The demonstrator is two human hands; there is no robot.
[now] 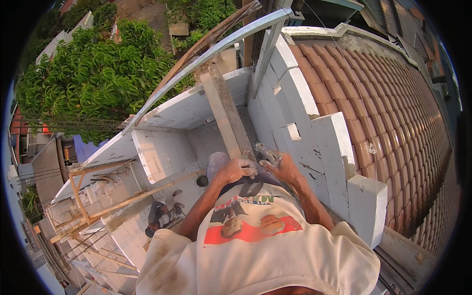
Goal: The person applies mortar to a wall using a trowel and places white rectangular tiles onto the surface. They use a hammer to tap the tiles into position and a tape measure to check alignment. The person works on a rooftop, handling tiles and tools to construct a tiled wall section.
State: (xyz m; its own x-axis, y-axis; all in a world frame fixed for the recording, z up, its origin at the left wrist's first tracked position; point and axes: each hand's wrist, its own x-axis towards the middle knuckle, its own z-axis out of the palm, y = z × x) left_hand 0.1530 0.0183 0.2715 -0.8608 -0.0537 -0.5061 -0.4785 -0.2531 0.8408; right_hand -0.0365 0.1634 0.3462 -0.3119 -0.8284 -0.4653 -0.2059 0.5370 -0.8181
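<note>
Both my hands are close together in front of my waist, high above the floor. My left hand (238,170) is closed, its fingers curled inward and dusty; anything inside them is hidden. Just to its right, my right hand (282,167) is closed too, with something greyish and dusty (265,151) at its fingertips that I cannot make out. Beyond the hands, a long wooden plank (220,113) runs away from me. The white block wall (307,132) rises close to the right of my right hand, its top stepped.
A brown tiled roof (378,128) spreads beyond the wall. Below left, another person (163,212) is near a wooden pole (147,195) and a black bucket (202,181). A pale beam (206,56) slants across the far side, before a leafy tree (98,78).
</note>
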